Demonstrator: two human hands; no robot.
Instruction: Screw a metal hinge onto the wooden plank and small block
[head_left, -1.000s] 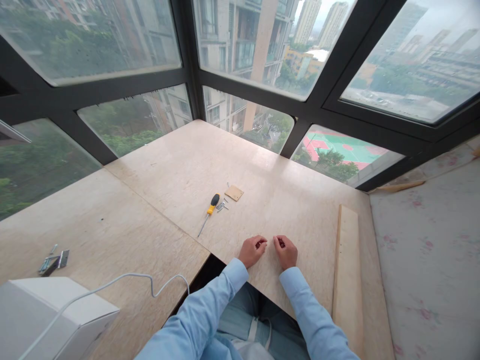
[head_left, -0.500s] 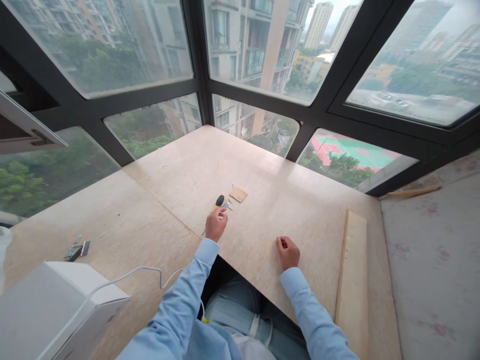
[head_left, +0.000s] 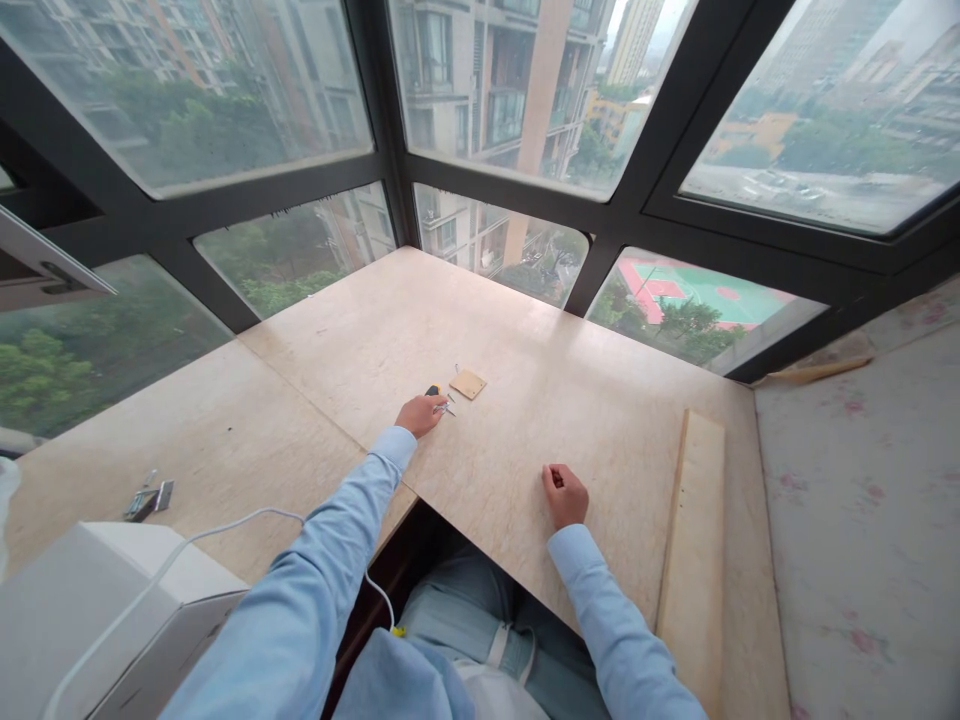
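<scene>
My left hand (head_left: 420,415) reaches out over the table, palm down. Its fingertips are pinched together at several small metal screws (head_left: 448,407); what lies between them is too small to make out. A screwdriver's black and yellow handle (head_left: 433,391) shows just beyond the knuckles, the rest covered by the hand. Past the fingertips lies a small square wooden piece (head_left: 469,385) with holes near its edge. Nearer the front edge, my right hand (head_left: 566,496) rests on the table with its fingers curled closed. Whatever it may hold is hidden.
On the right of the table (head_left: 517,430) lies a long wooden board (head_left: 694,540). A white box (head_left: 127,575) and white cable (head_left: 225,528) are at the front left, with metal hardware (head_left: 150,498) behind. Windows border the far sides.
My left hand has moved forward, from over the screwdriver's lower part to beside its handle and the screws. My right hand stays curled in place. The view has shifted slightly.
</scene>
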